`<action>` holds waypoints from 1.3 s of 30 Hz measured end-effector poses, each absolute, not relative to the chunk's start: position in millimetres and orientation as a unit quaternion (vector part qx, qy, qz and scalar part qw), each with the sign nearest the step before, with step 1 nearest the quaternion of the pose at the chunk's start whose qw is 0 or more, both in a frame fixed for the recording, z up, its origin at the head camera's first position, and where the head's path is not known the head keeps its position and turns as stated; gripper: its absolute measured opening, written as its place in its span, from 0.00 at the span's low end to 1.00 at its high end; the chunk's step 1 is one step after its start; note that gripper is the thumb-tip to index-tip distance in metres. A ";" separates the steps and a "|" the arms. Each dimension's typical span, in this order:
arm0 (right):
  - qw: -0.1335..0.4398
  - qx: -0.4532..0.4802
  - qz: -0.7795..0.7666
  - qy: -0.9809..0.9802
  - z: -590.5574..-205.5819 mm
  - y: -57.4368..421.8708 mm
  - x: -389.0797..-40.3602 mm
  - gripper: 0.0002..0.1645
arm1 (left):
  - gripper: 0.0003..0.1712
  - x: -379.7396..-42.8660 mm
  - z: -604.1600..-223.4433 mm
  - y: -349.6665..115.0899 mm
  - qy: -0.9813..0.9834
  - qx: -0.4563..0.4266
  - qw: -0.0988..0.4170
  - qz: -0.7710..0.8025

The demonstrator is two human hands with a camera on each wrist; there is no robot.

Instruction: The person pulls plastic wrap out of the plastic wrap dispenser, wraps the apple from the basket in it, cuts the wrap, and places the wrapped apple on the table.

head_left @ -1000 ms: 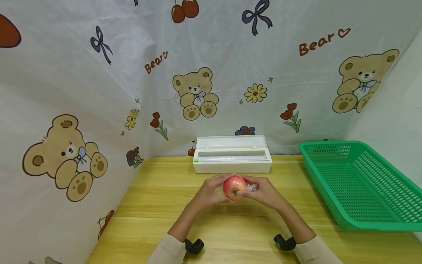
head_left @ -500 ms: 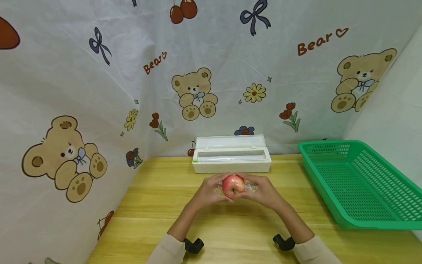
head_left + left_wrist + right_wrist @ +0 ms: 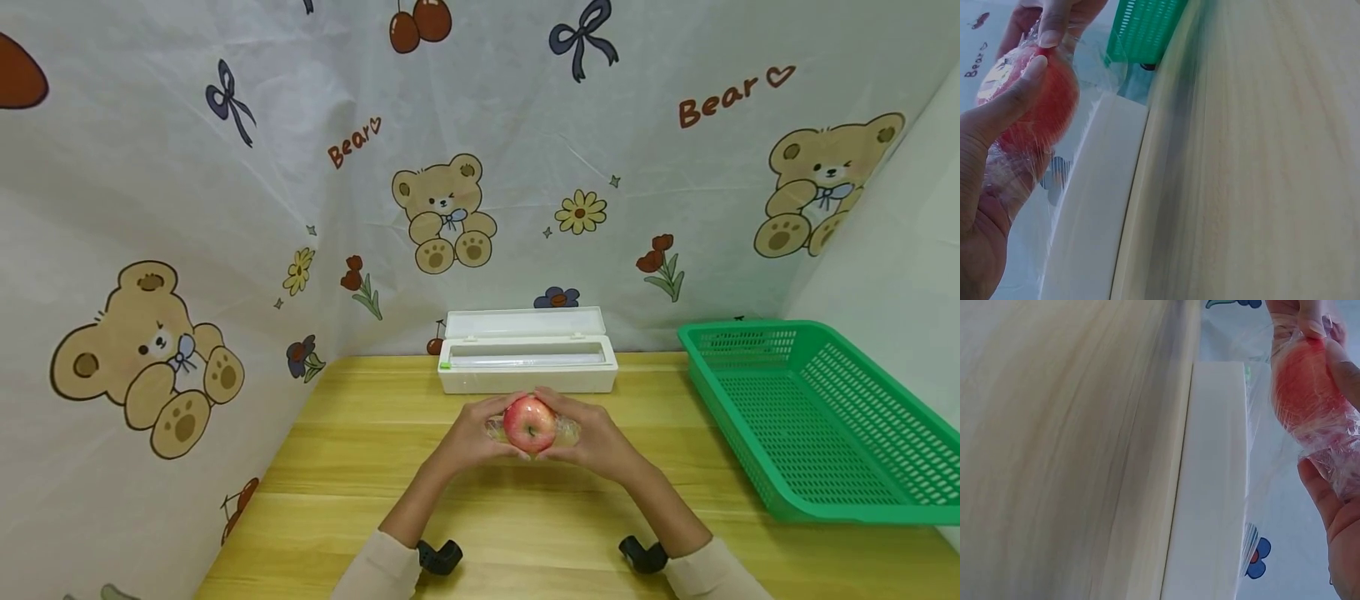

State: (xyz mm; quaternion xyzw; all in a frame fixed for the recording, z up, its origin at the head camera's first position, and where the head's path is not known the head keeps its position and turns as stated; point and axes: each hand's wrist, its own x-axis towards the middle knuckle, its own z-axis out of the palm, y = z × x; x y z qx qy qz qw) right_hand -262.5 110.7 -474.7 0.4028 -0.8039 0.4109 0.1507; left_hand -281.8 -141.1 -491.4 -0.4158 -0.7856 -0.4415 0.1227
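Observation:
A red apple (image 3: 529, 425) wrapped in clear cling film is held up between both hands over the table, its stem side toward the head camera. My left hand (image 3: 471, 435) grips its left side, thumb below and fingers above. On the other side my right hand (image 3: 596, 440) grips it the same way, the two thumbs nearly meeting. Crumpled cling film (image 3: 567, 431) bunches out at the apple's sides inside both palms. In the left wrist view the film (image 3: 1007, 175) is gathered near the palm, and loose film hangs beyond the apple (image 3: 1047, 100).
Behind the hands stands a white cling film box (image 3: 528, 382) with its lid up and a roll inside. A green plastic basket (image 3: 795, 500) sits at the right of the wooden table (image 3: 360, 500). A bear-printed cloth (image 3: 517, 125) hangs at the back and left.
The apple has turned slightly and shifted a little left, its stem now facing the camera more squarely. My right thumb has slid from the apple's front to its lower edge.

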 end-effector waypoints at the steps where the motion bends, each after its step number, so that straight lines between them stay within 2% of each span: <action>1: 0.153 0.405 0.407 -0.804 -475.0 110.5 -262.6 0.54 | 0.53 -281.6 -491.0 -141.1 -0.786 -0.416 0.121 -0.442; 30: 0.167 0.410 0.390 -0.807 -474.4 106.4 -261.2 0.58 | 0.50 -276.1 -481.1 -143.7 -0.788 -0.370 0.071 -0.486; 39: 0.177 0.412 0.398 -0.800 -470.9 107.5 -258.7 0.53 | 0.51 -274.7 -480.9 -141.8 -0.783 -0.369 0.054 -0.498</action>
